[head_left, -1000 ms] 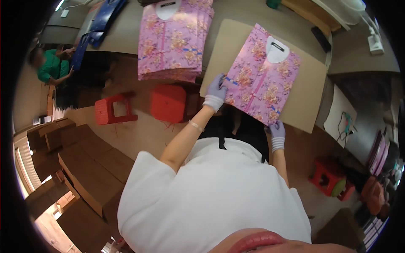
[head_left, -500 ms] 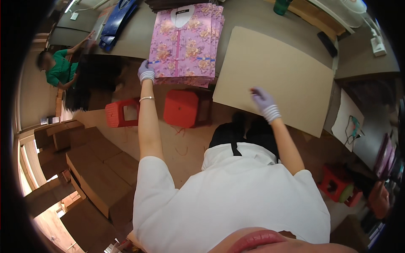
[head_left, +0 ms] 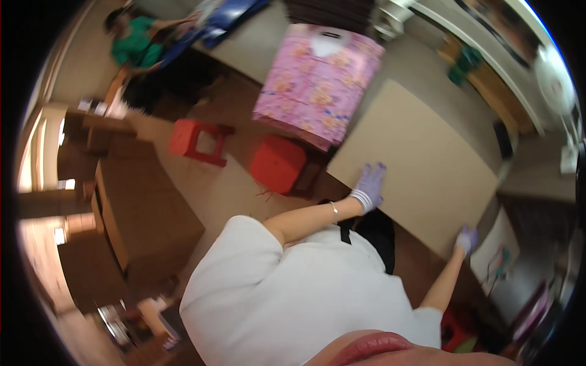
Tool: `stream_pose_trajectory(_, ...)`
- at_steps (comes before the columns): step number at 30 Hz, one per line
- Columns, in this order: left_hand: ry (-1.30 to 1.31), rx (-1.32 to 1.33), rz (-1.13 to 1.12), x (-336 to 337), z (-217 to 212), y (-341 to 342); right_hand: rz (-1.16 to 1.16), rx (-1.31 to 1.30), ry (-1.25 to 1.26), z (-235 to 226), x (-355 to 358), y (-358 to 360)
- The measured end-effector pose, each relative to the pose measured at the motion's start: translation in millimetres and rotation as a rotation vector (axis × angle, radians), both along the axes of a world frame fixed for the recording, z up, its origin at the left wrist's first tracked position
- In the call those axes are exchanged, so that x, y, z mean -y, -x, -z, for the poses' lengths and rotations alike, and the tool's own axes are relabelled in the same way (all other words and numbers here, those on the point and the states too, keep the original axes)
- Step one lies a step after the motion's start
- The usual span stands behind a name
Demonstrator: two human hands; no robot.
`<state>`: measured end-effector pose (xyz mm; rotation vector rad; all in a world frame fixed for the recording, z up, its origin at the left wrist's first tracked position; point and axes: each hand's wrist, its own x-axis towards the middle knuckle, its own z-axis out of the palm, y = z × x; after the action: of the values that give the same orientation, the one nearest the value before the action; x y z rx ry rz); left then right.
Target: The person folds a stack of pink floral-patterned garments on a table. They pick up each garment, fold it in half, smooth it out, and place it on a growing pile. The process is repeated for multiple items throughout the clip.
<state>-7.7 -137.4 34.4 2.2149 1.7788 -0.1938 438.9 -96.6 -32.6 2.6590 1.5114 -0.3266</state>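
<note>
Left hand (head_left: 370, 188) had shifted to the cardboard sheet (head_left: 421, 161), right of centre, fingers spread; the right hand (head_left: 467, 240) had moved to its lower-right edge, whether clamped I couldn't tell. Pink floral shirts (head_left: 318, 88) lay stacked on the table (head_left: 421, 70), upper centre.

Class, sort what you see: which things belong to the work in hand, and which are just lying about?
Seem part of the work:
- tan cardboard sheet
- left hand, gloved, at its near edge
- right hand, gloved, by its right edge
- stacked pink floral garments

Seem just lying about:
- red plastic stools
- brown cardboard boxes
</note>
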Motion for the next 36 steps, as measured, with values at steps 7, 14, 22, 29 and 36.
stream_pose_trajectory(7,0.059,-0.036,0.112,-15.3,-16.0,20.0,0.167,0.168,0.015,-2.8,-20.5,-17.9)
stream_pose_trajectory(14,-0.03,0.088,-0.002,8.8,17.4,27.6,0.154,0.244,0.164,-27.7,-18.7,-1.7)
stream_pose_trajectory(22,-0.111,0.091,0.134,-14.0,6.9,38.1,-0.216,0.483,-0.187,-21.3,0.8,-6.8)
stream_pose_trajectory(29,0.022,0.061,0.104,-35.3,25.1,46.7,-0.01,0.186,-0.405,-84.4,-26.7,71.0)
stream_pose_trajectory(36,-0.006,0.51,-0.221,-42.8,28.5,60.2,-0.192,-0.445,-0.654,-207.9,49.4,49.3)
